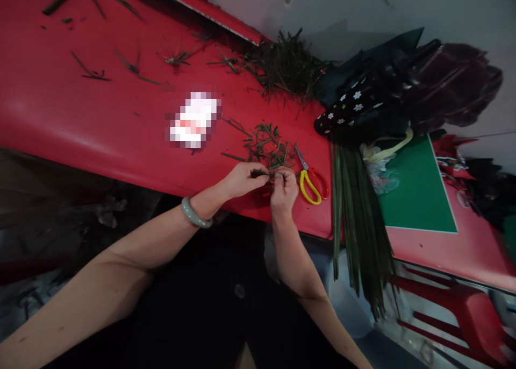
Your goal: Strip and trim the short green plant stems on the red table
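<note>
My left hand and my right hand meet over the front edge of the red table, fingertips almost touching. Each is closed in a pinch on a thin, dark green leaf strip, mostly hidden by the fingers. Just beyond them lies a loose heap of short green leaf cuttings. Scissors with one yellow and one red handle rest to the right of my right hand, blades pointing away. Farther right, long green leaves hang over the table edge.
A blurred-out phone-like bright object lies on the red table. A big pile of leaf pieces sits against the wall. Dark flowered fabric, a green board and a red stool are on the right.
</note>
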`<state>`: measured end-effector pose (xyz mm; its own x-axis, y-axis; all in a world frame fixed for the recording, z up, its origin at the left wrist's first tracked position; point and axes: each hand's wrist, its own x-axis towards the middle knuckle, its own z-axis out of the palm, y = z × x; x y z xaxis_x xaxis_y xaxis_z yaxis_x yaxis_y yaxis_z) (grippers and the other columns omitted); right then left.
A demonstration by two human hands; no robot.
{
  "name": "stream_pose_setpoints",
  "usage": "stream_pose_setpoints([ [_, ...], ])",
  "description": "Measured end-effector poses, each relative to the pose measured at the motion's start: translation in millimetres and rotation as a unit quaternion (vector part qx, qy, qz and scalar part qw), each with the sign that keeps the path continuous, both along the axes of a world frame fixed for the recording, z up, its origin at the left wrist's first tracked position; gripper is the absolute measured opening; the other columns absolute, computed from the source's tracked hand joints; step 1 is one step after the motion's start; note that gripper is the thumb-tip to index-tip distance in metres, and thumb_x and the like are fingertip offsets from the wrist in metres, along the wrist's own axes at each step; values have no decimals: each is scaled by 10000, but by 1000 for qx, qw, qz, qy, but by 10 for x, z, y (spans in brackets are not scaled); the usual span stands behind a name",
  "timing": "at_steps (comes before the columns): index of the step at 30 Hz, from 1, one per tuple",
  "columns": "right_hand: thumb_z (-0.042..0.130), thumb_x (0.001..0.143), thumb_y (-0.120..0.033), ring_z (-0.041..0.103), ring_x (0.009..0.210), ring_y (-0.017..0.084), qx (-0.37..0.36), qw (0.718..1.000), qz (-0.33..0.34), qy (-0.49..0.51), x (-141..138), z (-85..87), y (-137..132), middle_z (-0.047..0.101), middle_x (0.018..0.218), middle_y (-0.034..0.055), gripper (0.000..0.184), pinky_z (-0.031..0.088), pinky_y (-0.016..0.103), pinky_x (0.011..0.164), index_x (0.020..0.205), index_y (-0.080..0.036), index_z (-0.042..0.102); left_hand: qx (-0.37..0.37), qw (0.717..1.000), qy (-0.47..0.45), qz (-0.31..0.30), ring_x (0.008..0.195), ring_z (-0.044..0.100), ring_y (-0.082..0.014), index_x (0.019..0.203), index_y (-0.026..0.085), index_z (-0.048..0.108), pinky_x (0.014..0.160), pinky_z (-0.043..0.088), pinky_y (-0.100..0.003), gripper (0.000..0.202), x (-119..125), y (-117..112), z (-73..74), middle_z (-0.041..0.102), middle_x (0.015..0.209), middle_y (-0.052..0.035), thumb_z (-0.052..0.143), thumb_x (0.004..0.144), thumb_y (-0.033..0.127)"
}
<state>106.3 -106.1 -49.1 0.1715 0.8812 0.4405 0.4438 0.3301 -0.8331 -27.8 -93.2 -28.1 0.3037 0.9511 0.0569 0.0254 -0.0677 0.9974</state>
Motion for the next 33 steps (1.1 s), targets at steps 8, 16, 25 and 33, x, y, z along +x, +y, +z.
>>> stream_pose_setpoints([
  [8, 487, 778, -305, 531, 784, 130, -29, 998, 11, 53, -1, -31, 48, 562, 798, 21, 130, 427, 293, 740, 750, -184, 527, 1, 1000, -18, -8, 628, 548, -93, 790, 145, 621, 602, 442, -220, 150, 4, 14, -45, 618, 696, -12, 528, 700, 219],
  [16, 453, 794, -308, 532, 794, 133, -11, 1000, -6, 13, 1, -4, -1, 555, 798, 23, 145, 426, 298, 750, 750, -186, 517, 14, 1000, 25, -8, 558, 483, -73, 724, 133, 612, 524, 380, -194, 141, 15, 2, -45, 562, 612, 14, 488, 700, 195],
  [25, 511, 753, -386, 556, 657, 117, -127, 986, 64, 81, -50, -9, 12, 587, 775, 5, 234, 482, 272, 622, 888, -196, 528, -24, 997, -57, 53, 598, 514, -77, 781, 133, 617, 579, 424, -204, 169, -33, 16, -62, 594, 682, -2, 527, 711, 257],
  [33, 501, 757, -380, 547, 579, 108, -143, 986, 80, 28, -75, -12, -10, 606, 710, -7, 220, 482, 255, 561, 847, -194, 579, -33, 986, -127, 104, 681, 533, -87, 771, 143, 606, 666, 442, -236, 146, -22, 63, -110, 589, 741, -2, 596, 661, 238],
])
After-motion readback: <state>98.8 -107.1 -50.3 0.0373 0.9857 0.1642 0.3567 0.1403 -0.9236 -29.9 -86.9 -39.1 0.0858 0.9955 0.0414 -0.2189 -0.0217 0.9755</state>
